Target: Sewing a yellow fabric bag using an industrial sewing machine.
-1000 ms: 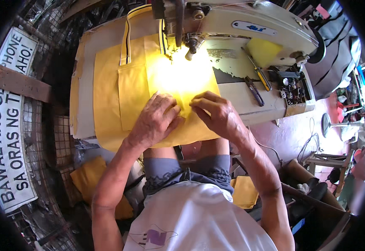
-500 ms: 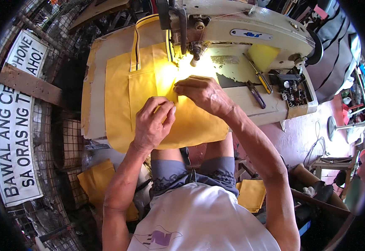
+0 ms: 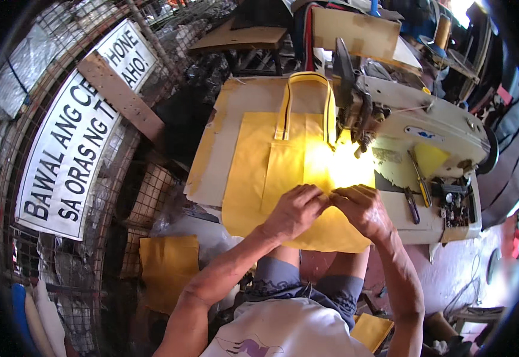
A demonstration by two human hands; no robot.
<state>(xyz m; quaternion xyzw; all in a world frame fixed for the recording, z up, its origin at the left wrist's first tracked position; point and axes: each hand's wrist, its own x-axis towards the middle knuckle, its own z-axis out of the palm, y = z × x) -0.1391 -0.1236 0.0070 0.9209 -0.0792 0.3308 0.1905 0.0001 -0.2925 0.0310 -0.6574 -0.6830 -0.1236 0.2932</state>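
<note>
A yellow fabric bag panel lies flat on the sewing machine's table, its near rounded edge hanging over my lap. A looped strap with a dark stripe is attached near its far side, beside a lighted sewing machine. Over the near half of the panel, my left hand and my right hand meet with fingertips pinched together on the yellow fabric. The exact fold or edge between the fingers is hidden. The machine's needle area is washed out by its lamp.
A screwdriver and small thread snips lie right of the panel, near a tray of metal parts. More yellow fabric hangs low at the left, and yellow pieces sit beside my right thigh. Wire mesh stands left.
The view has swung left, so the table appears farther right. My hands have come together, with my left hand's fingertips now meeting the right's; the panel still lies beside the machine.
</note>
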